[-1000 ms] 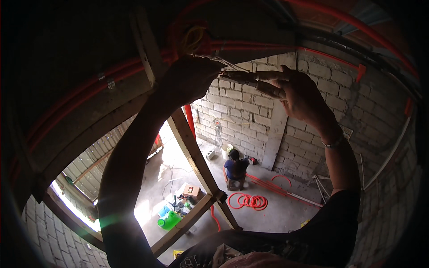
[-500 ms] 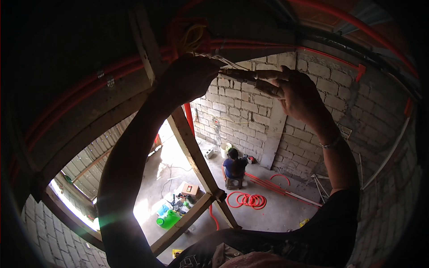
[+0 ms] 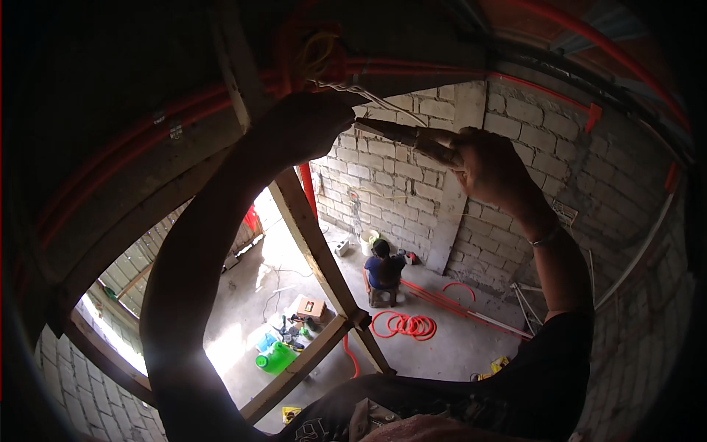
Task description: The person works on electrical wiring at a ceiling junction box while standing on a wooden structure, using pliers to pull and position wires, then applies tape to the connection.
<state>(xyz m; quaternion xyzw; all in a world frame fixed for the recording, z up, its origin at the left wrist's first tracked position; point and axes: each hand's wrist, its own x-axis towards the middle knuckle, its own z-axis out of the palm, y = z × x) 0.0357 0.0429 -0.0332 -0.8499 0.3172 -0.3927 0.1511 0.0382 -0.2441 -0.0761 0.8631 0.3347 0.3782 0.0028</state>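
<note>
Overhead, my left hand (image 3: 313, 129) is closed in a pinch, mostly in shadow; what is between its fingertips is too dark and small to name. My right hand (image 3: 490, 166) is wrapped round the handles of a pair of pliers (image 3: 394, 132). The jaws point left and their tips reach my left fingertips. Pale electrical wires (image 3: 372, 96) run just above both hands. Behind and above my left hand, yellow wires (image 3: 318, 50) loop at a dim orange box (image 3: 335, 62).
Orange conduits (image 3: 195, 110) run along the dark beams. A wooden post (image 3: 305, 228) and crosspiece (image 3: 294, 368) stand between my arms. Far below, a person (image 3: 383, 269) sits on a stool near coiled orange tubing (image 3: 403, 325), a green container (image 3: 276, 359) and a cardboard box (image 3: 311, 307).
The pliers' handles, spread apart before, are now squeezed closer together. My left forearm has shifted slightly left, and more of the pale wires shows above the hands.
</note>
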